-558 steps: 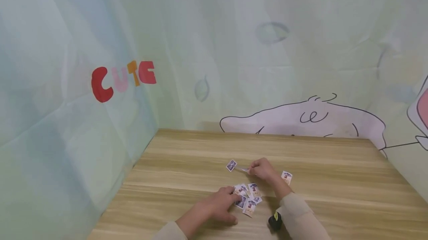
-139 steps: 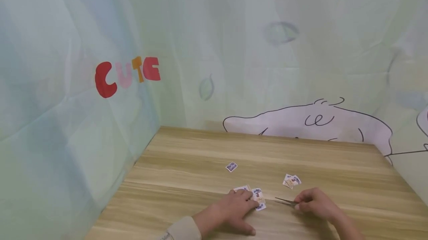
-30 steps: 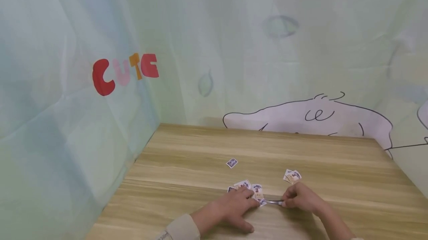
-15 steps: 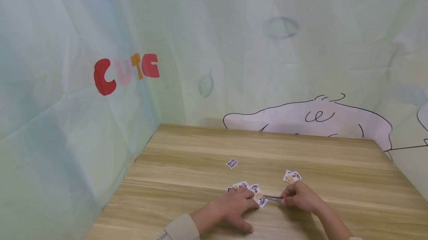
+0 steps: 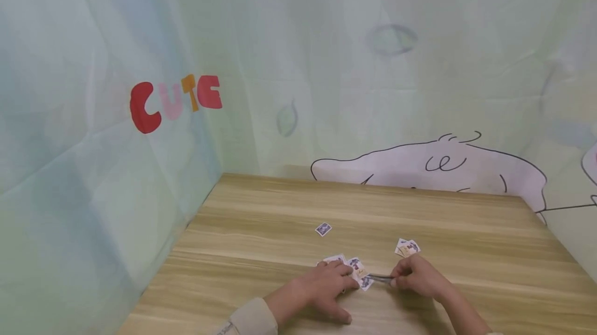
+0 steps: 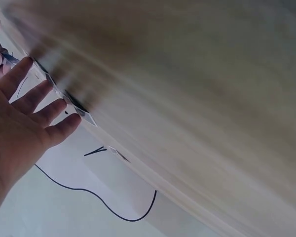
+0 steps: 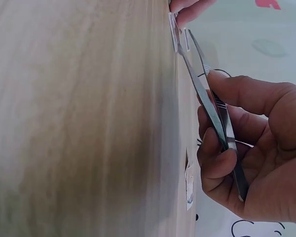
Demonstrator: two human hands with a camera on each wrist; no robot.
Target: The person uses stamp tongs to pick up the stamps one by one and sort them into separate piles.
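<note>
My left hand (image 5: 324,289) lies with spread fingers over a cluster of small printed cards (image 5: 356,267) on the wooden table. In the left wrist view the fingertips of that hand (image 6: 32,111) rest on the cards (image 6: 81,108). Metal tweezers (image 5: 381,278) are held between the thumb and fingers of my right hand (image 5: 420,276). Their tips are at the right edge of the cluster. Seen from the right wrist, the tweezers (image 7: 207,101) have their arms apart, one tip by a card (image 7: 174,32), in my right hand (image 7: 256,133). Cards under the left palm are hidden.
One dark printed card (image 5: 323,229) lies alone behind the cluster. A few overlapping cards (image 5: 408,248) are just beyond my right hand. The wooden table (image 5: 261,205) ends at a printed cloth backdrop (image 5: 326,91) behind and at the left.
Over the last second the cards at the tweezers' tips have shifted slightly, and both hands have barely moved. Since the oldest frame, a loose card at the right has become a small overlapping group.
</note>
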